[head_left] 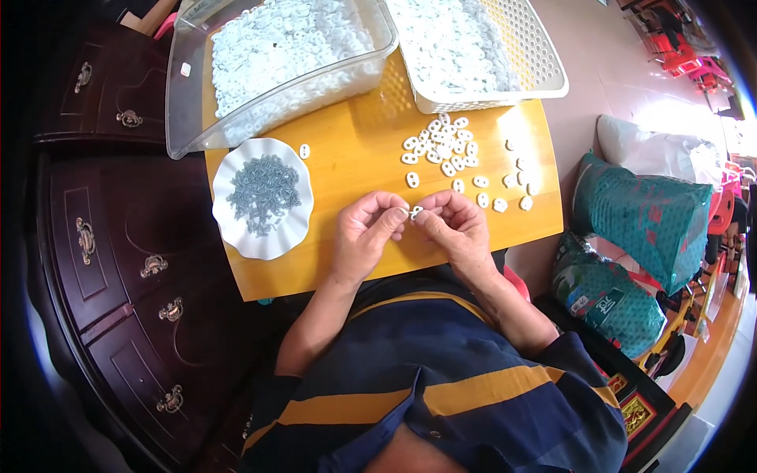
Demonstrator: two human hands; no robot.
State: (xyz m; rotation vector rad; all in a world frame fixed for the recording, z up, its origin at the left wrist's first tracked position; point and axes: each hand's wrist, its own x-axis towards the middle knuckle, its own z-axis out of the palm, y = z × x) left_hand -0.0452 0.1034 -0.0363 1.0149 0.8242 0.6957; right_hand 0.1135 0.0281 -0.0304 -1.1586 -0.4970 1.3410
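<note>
My left hand [367, 232] and my right hand [457, 227] meet above the front part of the yellow table [347, 169]. Between the fingertips is a small white oval piece [415, 213] with holes. The right thumb and fingers pinch it. My left thumb and forefinger are pinched right beside it, at its left end; whatever they hold is too small to make out. Beyond the hands lies a cluster of similar white two-hole pieces [446, 147], with several more scattered to the right. A white wavy-rimmed plate [293, 229] on the left bears a heap of small grey tube-like pieces [264, 189].
At the back stand a clear plastic bin [189, 102] and a white perforated basket [544, 55], both heaped with white pieces. One white piece [304, 151] lies near the plate. Dark wooden drawers [118, 260] flank the left; stuffed green bags [643, 217] sit on the right.
</note>
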